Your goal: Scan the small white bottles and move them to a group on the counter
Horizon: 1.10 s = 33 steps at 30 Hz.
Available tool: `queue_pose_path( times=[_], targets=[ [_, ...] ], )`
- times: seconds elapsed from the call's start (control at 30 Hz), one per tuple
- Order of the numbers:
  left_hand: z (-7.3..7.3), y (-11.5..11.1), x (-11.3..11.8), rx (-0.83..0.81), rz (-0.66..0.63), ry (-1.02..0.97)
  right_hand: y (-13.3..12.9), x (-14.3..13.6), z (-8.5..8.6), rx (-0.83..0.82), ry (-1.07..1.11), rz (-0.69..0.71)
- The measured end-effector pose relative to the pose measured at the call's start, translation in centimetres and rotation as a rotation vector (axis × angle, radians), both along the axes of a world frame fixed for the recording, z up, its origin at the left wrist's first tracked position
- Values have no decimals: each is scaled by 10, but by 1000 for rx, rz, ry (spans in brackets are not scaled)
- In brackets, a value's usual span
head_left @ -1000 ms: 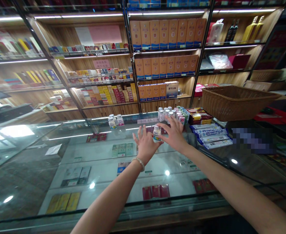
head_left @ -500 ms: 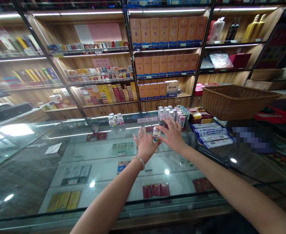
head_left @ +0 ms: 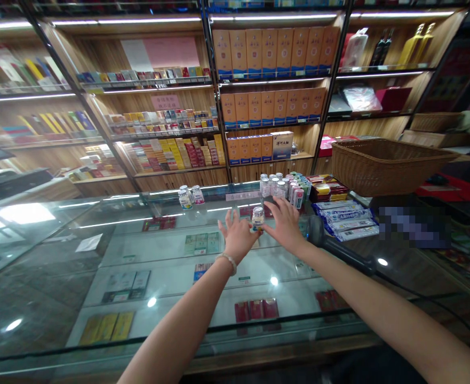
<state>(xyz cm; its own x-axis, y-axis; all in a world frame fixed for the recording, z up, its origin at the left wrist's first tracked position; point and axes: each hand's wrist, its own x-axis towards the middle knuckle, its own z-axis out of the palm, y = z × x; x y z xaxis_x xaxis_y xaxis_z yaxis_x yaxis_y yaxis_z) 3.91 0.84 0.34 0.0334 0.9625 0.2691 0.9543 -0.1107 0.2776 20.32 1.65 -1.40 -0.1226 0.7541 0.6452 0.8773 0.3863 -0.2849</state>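
Note:
A small clear bottle (head_left: 257,217) with a pale cap stands upright on the glass counter between my hands. My left hand (head_left: 237,234), with a beaded bracelet at the wrist, pinches its lower left side between thumb and forefinger, the other fingers raised. My right hand (head_left: 285,226) is open on the other side: its thumb is by the bottle's base and its fingers are spread away from the cap. Behind my right hand stands a group of similar capped bottles (head_left: 273,184), with pink and green packs (head_left: 297,196) beside them. A few more bottles (head_left: 185,197) stand to the left.
Blue-and-white packets (head_left: 349,220) and red-and-yellow packs (head_left: 327,188) lie at right, near a wicker basket (head_left: 390,165). A black corded handheld device (head_left: 341,253) rests by my right forearm. Boxed goods fill the glass case (head_left: 170,314) and the back shelves (head_left: 275,50).
My right forefinger has come away from the bottle's cap, opening a gap. The bottle stays in nearly the same spot, and my left hand has barely moved.

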Motion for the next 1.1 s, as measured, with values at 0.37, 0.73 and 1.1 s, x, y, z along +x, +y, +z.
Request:
queue_pose_path(
  times=[0.37, 0.73, 1.1],
  targets=[
    [18, -3, -5, 70, -41, 31, -5, -1, -4, -66, -29, -1],
    [18, 6, -32, 131, -18, 72, 14, -37, 4, -114, -49, 34],
    [10, 14, -102, 104, 152, 20, 32, -113, 12, -213, -48, 112]
  ],
)
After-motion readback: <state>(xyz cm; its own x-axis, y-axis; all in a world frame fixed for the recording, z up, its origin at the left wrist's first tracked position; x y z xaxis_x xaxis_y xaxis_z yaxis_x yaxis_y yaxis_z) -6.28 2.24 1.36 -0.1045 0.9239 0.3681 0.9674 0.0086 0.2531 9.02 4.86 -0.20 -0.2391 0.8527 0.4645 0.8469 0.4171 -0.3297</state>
